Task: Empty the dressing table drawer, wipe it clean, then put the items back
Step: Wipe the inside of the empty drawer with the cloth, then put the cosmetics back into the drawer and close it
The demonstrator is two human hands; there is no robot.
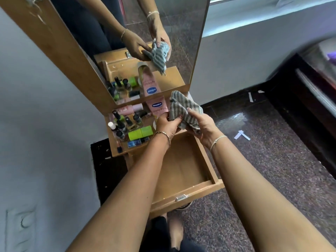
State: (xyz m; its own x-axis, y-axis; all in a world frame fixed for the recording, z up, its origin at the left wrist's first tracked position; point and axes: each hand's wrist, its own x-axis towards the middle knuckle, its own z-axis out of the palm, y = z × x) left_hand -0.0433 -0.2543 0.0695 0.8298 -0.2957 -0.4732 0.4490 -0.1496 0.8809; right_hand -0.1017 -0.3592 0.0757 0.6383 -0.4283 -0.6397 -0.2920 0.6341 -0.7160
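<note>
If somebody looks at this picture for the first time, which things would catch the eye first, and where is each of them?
First comes the grey striped cloth in the centre, gripped by both the left hand and the right hand above the pulled-out wooden drawer, whose inside looks bare. Next come the small bottles and the pink tube crowded on the tabletop to the left, doubled in the mirror behind.
</note>
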